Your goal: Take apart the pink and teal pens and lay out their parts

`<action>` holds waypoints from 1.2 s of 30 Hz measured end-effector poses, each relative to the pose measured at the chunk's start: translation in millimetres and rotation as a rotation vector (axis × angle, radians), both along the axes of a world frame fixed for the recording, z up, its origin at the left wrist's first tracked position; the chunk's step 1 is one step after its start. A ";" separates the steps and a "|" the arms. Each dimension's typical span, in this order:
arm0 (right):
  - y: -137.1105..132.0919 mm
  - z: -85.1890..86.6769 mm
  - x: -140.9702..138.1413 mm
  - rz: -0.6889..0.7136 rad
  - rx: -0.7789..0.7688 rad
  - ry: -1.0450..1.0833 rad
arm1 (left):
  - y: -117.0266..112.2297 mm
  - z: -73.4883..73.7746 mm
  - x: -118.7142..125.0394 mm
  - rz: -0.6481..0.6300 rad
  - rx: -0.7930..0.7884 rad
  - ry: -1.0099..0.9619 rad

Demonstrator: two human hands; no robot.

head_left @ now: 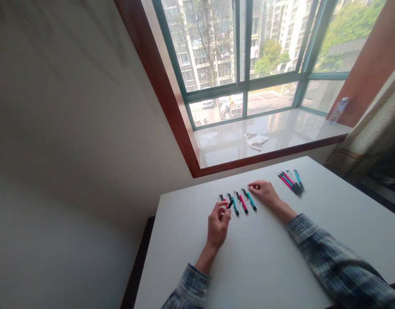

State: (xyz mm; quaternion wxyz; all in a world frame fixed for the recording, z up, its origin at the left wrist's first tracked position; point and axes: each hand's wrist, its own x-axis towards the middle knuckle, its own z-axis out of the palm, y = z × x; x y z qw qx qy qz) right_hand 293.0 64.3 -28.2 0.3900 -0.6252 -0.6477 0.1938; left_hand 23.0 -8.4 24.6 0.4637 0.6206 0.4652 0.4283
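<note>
1. Left grip (218, 225): narrow, holding a dark pen piece (230, 203) over the pen parts (243, 204); likely light, stiff, slick. Best hold: mid-length.
2. Right grip (264, 192): fingers drawn narrow beside the parts; contents, cannot tell.
3. Parts lie rowed on surface (264, 262); may roll.
4. Pen group (290, 182) lies rightward.

Wall (71, 171), left of frame: pale, plain, shaded, faint dark streaks at upper left. Window (247, 64), upper centre to upper right: green frame, bright daylight entering, apartment blocks (197, 56) and trees (268, 60) outside. Red-brown trim (158, 92) borders the opening. Sill (226, 148): white, glossy, reflective. Curtain (371, 120), right edge: beige, hanging in folds. Table (264, 262), lower centre to lower right: white top, close below the window.
</note>
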 end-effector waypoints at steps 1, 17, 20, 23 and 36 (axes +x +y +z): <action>0.0 0.0 -0.1 0.001 0.000 0.002 | 0.0 0.2 -0.1 0.000 0.002 -0.001; -16.0 35.0 -11.5 0.079 0.009 0.292 | -0.4 -0.8 -1.0 0.018 0.031 -0.048; -33.5 49.6 -34.6 0.352 -0.172 0.550 | -0.2 -0.3 -1.9 0.036 0.069 -0.060; -50.8 54.1 -60.5 0.393 -0.175 0.636 | -1.4 0.6 -2.6 0.040 0.101 -0.029; -65.5 41.5 -84.6 0.189 -0.066 0.480 | -11.1 1.2 4.4 -0.037 0.241 0.209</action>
